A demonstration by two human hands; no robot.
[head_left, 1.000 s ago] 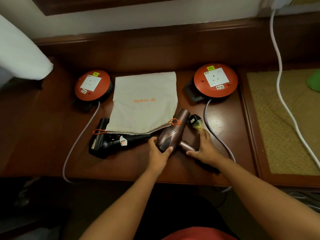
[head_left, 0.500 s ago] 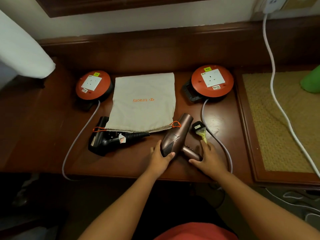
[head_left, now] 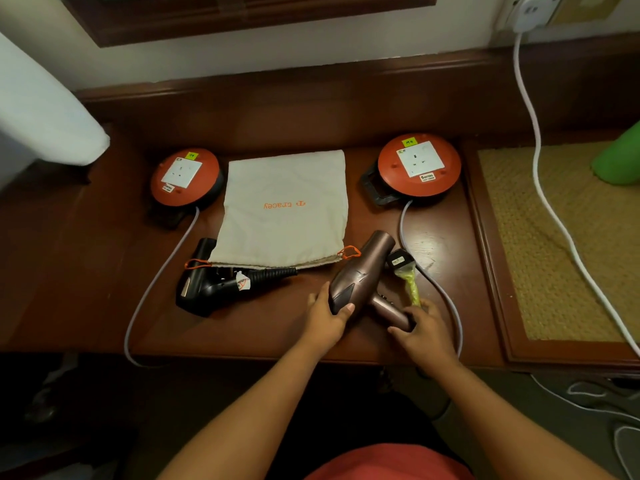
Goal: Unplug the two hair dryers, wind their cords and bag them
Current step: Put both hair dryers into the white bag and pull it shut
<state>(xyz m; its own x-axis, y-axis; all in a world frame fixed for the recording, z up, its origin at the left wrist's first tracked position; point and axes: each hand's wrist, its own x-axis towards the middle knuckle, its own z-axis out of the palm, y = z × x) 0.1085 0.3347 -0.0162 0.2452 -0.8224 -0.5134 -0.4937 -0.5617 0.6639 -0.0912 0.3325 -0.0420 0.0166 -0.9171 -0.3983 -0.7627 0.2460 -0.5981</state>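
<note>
Two hands grip the bronze dryer point(head_left: 360, 275) near the bench's point(head_left: 104, 271) front edge: left hand point(head_left: 325, 317) curls round its barrel, right hand point(head_left: 424, 327) round its handle, black dryer point(head_left: 211, 289) lying left, partly under the cloth bag point(head_left: 287, 209).

2 hair dryers on the counter point(head_left: 86, 271): bronze hair dryer point(head_left: 360, 278) at approx 5 o'clock, black hair dryer point(head_left: 214, 285) at 7. 2 orange cord reels w/ sockets: left reel point(head_left: 183, 178) at 10, right reel point(head_left: 419, 166) at 2. 1 cloth bag point(head_left: 287, 209) in the centre. 1 black plug point(head_left: 400, 260) beside the bronze dryer. 2 hands: left hand point(head_left: 325, 317), right hand point(head_left: 426, 332), both at 6.
</note>
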